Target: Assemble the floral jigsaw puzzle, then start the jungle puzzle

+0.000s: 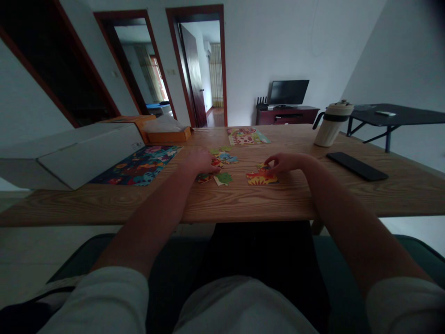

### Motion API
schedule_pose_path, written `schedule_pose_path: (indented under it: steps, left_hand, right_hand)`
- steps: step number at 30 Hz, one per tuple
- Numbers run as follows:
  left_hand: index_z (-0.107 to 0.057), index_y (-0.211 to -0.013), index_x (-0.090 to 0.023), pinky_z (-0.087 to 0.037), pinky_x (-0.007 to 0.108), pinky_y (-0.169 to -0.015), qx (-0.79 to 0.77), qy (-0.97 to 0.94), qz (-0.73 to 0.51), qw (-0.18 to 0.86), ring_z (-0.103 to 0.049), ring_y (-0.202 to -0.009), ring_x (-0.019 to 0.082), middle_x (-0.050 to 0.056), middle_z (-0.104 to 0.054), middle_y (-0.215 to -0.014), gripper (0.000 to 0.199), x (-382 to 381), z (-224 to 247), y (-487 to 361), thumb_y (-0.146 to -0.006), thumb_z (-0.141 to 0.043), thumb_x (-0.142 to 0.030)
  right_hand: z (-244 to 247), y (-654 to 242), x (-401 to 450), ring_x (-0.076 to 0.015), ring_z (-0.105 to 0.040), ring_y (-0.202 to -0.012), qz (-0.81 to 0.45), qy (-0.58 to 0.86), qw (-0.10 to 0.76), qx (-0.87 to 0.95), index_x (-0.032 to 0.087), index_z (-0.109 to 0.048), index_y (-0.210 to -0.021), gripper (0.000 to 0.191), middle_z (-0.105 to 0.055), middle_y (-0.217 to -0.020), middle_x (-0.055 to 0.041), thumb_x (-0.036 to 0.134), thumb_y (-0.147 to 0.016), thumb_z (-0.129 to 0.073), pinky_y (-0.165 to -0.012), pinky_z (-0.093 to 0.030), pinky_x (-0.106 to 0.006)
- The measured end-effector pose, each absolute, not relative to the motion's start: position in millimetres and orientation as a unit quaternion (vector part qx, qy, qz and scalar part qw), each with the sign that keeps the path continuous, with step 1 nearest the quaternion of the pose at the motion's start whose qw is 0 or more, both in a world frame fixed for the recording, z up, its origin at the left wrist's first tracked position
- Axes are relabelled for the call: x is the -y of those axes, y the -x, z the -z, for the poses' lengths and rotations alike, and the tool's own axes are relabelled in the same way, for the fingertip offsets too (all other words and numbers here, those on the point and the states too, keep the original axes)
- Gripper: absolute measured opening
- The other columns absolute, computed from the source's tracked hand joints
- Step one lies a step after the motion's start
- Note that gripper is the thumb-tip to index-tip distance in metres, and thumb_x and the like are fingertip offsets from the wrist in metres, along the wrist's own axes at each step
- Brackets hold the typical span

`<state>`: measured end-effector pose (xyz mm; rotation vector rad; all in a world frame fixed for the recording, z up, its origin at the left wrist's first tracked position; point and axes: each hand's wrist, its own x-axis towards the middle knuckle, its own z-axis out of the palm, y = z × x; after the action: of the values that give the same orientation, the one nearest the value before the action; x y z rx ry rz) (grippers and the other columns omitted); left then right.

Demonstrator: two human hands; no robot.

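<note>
Jigsaw pieces lie on the wooden table [243, 202] in two groups. My left hand [201, 162] rests over the left group, its fingertips at a red piece; a green piece [223, 178] lies just in front of it and a blue piece [228, 158] just beyond. My right hand [285, 162] has thumb and index finger pinched at a small yellow and red piece, touching the top of the joined orange and yellow pieces [261, 179]. Whether the left fingers grip anything is too blurred to tell.
A white box [90, 153] and an orange tray [168, 135] stand at the left beside a dark floral sheet [139, 164]. A colourful picture card [246, 136] lies at the back. To the right are a cream mug [333, 125] and a black phone-like slab [357, 166].
</note>
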<state>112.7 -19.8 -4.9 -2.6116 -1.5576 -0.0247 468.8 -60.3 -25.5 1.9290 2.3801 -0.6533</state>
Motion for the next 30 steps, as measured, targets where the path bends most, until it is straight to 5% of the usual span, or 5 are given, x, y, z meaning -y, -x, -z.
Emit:
schedule_pose_path:
  steps: [5,13,19,23,30]
  left_hand:
    - [-0.083,-0.095,-0.016,-0.041,0.049,-0.098,0.489,0.868,0.025,0.083,-0.061,-0.115,0.044,0.021,-0.072,-0.112,0.036,27.0,13.9,-131.5,-0.088,-0.068,-0.048]
    - [-0.074,-0.107,-0.018,-0.05,0.037,-0.087,0.415,0.872,0.212,0.15,-0.068,-0.099,0.026,0.012,-0.073,-0.11,0.028,41.8,4.3,-144.5,-0.103,-0.048,-0.028]
    - [-0.07,-0.098,-0.019,-0.056,0.032,-0.086,0.238,0.906,0.348,-0.029,-0.068,-0.088,0.018,0.005,-0.069,-0.1,0.018,43.9,22.4,-160.7,-0.086,-0.062,-0.008]
    - [-0.071,-0.088,-0.02,-0.052,0.04,-0.104,0.188,0.913,0.357,-0.065,-0.066,-0.115,0.022,0.007,-0.067,-0.121,0.022,44.5,29.7,-164.7,-0.079,-0.063,-0.001]
    - [-0.075,-0.09,-0.021,-0.052,0.041,-0.106,0.211,0.913,0.339,-0.084,-0.067,-0.113,0.021,0.006,-0.066,-0.124,0.021,41.3,35.2,-167.4,-0.083,-0.066,-0.004]
  right_hand:
    - [25.4,-467.8,60.9,-0.0344,-0.07,-0.106,0.208,-0.612,-0.002,-0.763,0.025,-0.067,-0.14,0.088,-0.074,-0.121,-0.0133,0.076,-0.069,-0.077,-0.092,-0.055,-0.042]
    - [24.7,-464.2,63.7,-0.031,-0.071,-0.105,0.182,-0.626,0.0,-0.758,0.022,-0.069,-0.139,0.076,-0.073,-0.123,-0.0131,0.069,-0.079,-0.075,-0.093,-0.053,-0.038]
    - [23.3,-456.8,64.2,-0.0263,-0.072,-0.097,0.169,-0.63,-0.12,-0.748,0.017,-0.06,-0.148,0.066,-0.074,-0.119,-0.0145,0.047,-0.09,-0.073,-0.09,-0.054,-0.035]
    - [17.3,-438.8,73.5,-0.0212,-0.069,-0.091,0.242,-0.562,-0.27,-0.743,0.02,-0.063,-0.144,0.05,-0.074,-0.123,-0.0122,0.041,-0.099,-0.06,-0.08,-0.056,-0.031]
    - [15.9,-414.4,86.4,-0.0169,-0.065,-0.082,0.359,-0.486,-0.261,-0.753,0.022,-0.075,-0.118,0.032,-0.077,-0.108,-0.0062,0.038,-0.091,-0.07,-0.07,-0.052,-0.027]
